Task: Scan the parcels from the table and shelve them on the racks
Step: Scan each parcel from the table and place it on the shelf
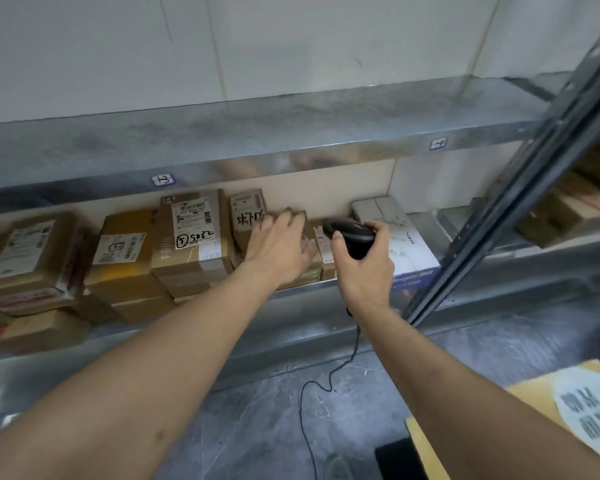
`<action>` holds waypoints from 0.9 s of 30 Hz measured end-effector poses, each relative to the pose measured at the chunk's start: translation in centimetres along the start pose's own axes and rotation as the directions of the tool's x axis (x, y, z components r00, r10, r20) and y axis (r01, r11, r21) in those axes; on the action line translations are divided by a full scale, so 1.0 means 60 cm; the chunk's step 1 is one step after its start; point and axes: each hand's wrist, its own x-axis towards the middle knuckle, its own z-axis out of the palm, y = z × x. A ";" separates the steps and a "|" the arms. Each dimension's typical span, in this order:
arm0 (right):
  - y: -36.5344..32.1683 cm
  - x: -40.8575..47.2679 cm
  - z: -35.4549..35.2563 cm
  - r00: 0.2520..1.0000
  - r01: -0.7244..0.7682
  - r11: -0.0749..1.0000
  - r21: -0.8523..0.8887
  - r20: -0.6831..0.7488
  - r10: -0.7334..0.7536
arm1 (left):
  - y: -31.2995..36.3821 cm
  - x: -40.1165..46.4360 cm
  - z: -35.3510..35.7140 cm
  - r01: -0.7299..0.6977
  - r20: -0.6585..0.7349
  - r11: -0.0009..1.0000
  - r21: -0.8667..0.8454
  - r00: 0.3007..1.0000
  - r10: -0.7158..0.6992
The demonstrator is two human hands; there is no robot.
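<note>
My left hand (280,244) reaches into the metal rack and rests flat, fingers spread, on a small brown parcel (309,268) at the shelf's middle. Whether it grips the parcel cannot be told. My right hand (362,261) holds a black corded barcode scanner (349,232) just right of that parcel, its head pointing left toward the boxes. Behind my left hand stands a carton with black handwriting (247,216). A taller carton marked "5022" (193,230) stands to its left.
The rack's lower shelf (291,320) carries several brown cartons on the left (32,261) and a white box (400,237) on the right. An upper shelf (257,133) overhangs. A dark steel upright (520,188) slants at right. The scanner cable (326,386) dangles over grey floor.
</note>
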 end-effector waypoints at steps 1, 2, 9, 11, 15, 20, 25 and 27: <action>0.001 -0.020 -0.012 0.999 -0.018 1.000 0.000 -0.035 0.018 | 0.007 -0.012 -0.004 -0.049 -0.004 0.999 0.006 0.999 0.049; 0.000 -0.043 -0.026 0.997 -0.037 0.999 -0.002 -0.069 0.036 | 0.015 -0.025 -0.009 -0.093 -0.004 0.996 0.009 0.996 0.093; 0.000 -0.202 -0.136 0.938 -0.075 0.997 -0.010 -0.339 0.067 | 0.087 -0.131 -0.023 -0.373 0.023 0.927 -0.032 0.927 0.373; 0.005 -0.242 -0.169 0.913 -0.100 0.995 -0.016 -0.399 0.086 | 0.116 -0.162 -0.019 -0.439 0.038 0.897 -0.043 0.897 0.441; 0.021 -0.310 -0.235 0.844 -0.167 0.986 0.003 -0.516 0.145 | 0.185 -0.219 -0.014 -0.555 0.076 0.830 -0.055 0.826 0.558; 0.056 -0.381 -0.328 0.756 -0.226 0.974 0.032 -0.624 0.196 | 0.284 -0.290 0.004 -0.666 0.087 0.744 -0.064 0.739 0.669; 0.093 -0.452 -0.430 0.677 -0.274 0.960 0.059 -0.697 0.236 | 0.399 -0.369 0.026 -0.735 0.129 0.674 -0.078 0.663 0.738; 0.114 -0.479 -0.473 0.652 -0.290 0.954 0.073 -0.715 0.253 | 0.447 -0.405 0.037 -0.754 0.136 0.652 -0.083 0.639 0.757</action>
